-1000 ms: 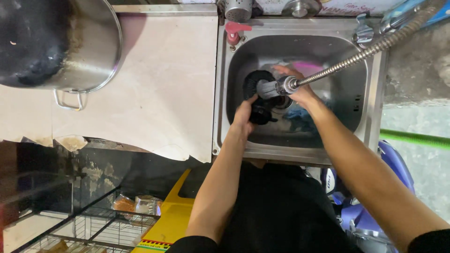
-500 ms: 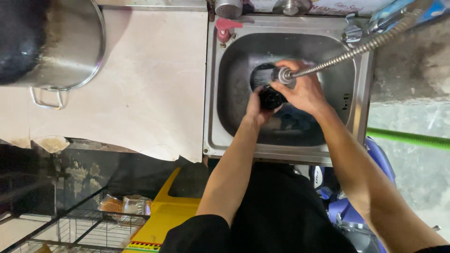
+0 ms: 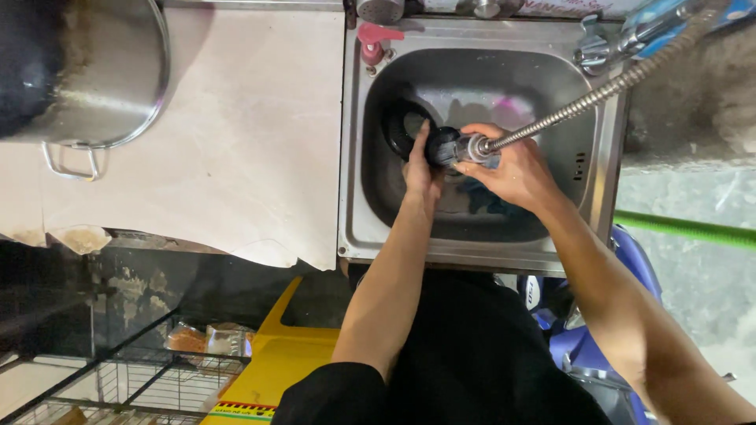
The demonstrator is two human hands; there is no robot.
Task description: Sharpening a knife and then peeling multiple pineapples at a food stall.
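Both my hands are down in a stainless steel sink (image 3: 358,205). My left hand (image 3: 421,169) grips the rim of a round black dish (image 3: 402,130) that lies tilted against the sink's left wall. My right hand (image 3: 516,169) holds a spray head (image 3: 461,148) on a flexible metal hose (image 3: 598,94), its nozzle pointed at the black dish. Something blue (image 3: 484,201) lies on the sink bottom under my right hand; I cannot tell what it is.
A large steel stockpot (image 3: 102,86) with a side handle stands on the pale counter (image 3: 236,142) at left. A red tap lever (image 3: 374,35) sits on the sink's back rim. Below the counter are a wire rack (image 3: 126,378), a yellow object (image 3: 287,354) and a green hose (image 3: 685,228).
The view has shifted left and slightly up. My left hand has moved up to the dish's rim, and the spray head has dropped lower in front of the dish.
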